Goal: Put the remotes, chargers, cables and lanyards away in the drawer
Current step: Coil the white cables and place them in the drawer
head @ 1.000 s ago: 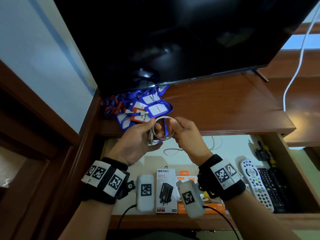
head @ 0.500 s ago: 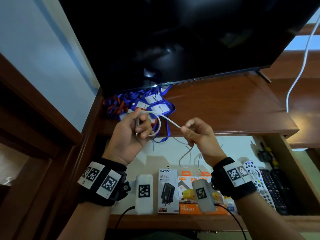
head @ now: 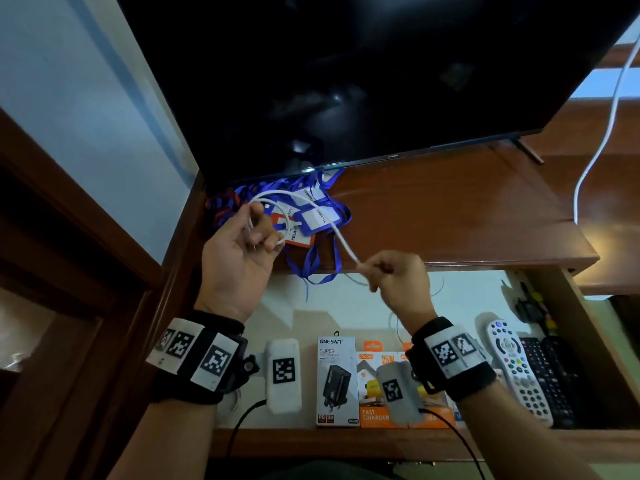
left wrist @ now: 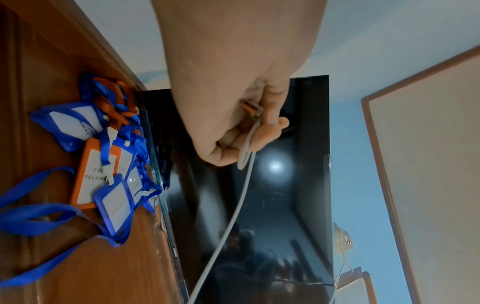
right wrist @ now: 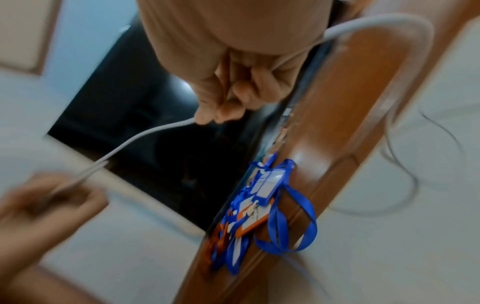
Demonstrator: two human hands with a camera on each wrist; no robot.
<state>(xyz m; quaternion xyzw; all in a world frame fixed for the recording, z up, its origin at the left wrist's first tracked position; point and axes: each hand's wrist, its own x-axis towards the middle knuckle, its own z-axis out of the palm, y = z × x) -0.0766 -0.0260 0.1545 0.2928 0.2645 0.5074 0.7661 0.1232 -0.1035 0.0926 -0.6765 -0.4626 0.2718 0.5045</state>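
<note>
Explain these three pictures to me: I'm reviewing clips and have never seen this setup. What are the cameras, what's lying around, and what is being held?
No machine here: a person works with bare hands, wearing a camera on the head and one on each wrist. The big picture looks down from the head; the other two look along each hand.

The left hand grips loops of a white cable, its plug tucked among the fingers in the left wrist view. The right hand pinches the same cable further along, the stretch between them taut.

On the wooden shelf under the TV lies a pile of blue and orange lanyards with badge holders. Below, the open drawer holds boxed chargers and remotes. The right wrist view is blurred.
</note>
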